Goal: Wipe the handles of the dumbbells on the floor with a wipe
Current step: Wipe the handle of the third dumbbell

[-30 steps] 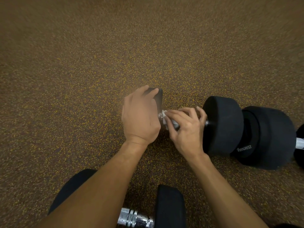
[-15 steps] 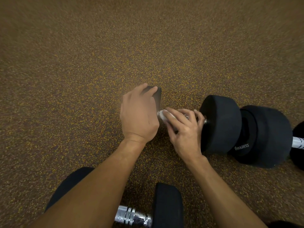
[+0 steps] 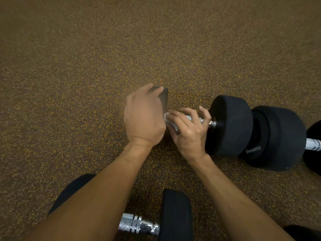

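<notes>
A black dumbbell lies on the speckled floor at the centre. My left hand grips its left head, which is mostly hidden under the palm. My right hand holds a white wipe wrapped round the chrome handle, close to the left head. Only the handle's right end shows beside my fingers.
A second black dumbbell lies against the first one's right head, its chrome handle running off the right edge. A third dumbbell with a chrome handle lies near the bottom, under my left forearm. Brown speckled floor stretches ahead.
My right hand with the wipe has slid a little left along the handle toward my left hand, baring the handle's right end. My left hand has stayed on the left head.
</notes>
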`<state>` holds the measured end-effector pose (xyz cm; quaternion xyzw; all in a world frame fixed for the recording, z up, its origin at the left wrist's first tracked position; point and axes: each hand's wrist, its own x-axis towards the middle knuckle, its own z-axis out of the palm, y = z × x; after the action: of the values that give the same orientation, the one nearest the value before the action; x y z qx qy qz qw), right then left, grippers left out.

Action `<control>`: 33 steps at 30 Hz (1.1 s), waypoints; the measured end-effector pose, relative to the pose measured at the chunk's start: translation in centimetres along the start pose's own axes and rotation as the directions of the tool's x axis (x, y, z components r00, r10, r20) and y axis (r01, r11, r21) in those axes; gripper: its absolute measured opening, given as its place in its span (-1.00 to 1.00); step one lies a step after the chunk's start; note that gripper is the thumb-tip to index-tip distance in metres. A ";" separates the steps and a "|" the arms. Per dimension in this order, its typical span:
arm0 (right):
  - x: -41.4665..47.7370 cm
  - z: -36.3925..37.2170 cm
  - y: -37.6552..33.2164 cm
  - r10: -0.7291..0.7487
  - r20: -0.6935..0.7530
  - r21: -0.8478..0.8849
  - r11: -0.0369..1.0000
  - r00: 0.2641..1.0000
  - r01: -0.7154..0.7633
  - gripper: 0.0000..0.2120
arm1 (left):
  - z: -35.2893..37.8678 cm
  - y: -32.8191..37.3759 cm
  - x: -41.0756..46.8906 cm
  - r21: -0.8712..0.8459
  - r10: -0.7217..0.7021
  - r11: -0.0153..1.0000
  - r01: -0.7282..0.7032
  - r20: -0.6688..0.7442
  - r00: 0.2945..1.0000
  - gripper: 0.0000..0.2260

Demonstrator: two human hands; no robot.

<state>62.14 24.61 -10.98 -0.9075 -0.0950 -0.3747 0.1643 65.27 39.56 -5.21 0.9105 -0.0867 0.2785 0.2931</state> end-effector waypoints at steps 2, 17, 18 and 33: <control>0.1 -0.2 0.6 -0.007 -0.003 0.003 1.000 1.000 0.007 -0.83 | 0.0 0.1 0.0 0.000 -0.005 1.000 0.005 0.002 1.000 -0.65; 0.1 -0.2 0.3 0.026 0.061 -0.034 0.999 0.998 -0.024 -0.84 | -0.1 0.1 0.0 0.004 -0.008 1.000 0.008 0.005 1.000 -0.65; 0.3 -0.1 0.2 0.006 0.070 -0.035 0.999 0.998 -0.004 -0.84 | -0.1 0.1 0.0 0.004 -0.009 1.000 0.009 0.009 1.000 -0.65; 0.2 -0.8 1.4 0.007 0.065 -0.018 1.000 0.998 -0.006 -0.80 | -0.1 0.2 0.0 -0.004 0.005 1.000 -0.005 -0.008 1.000 -0.66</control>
<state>62.17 23.05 -10.64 -0.9211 -0.0941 -0.3450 0.1540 65.19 39.52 -5.03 0.9086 -0.0884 0.2825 0.2947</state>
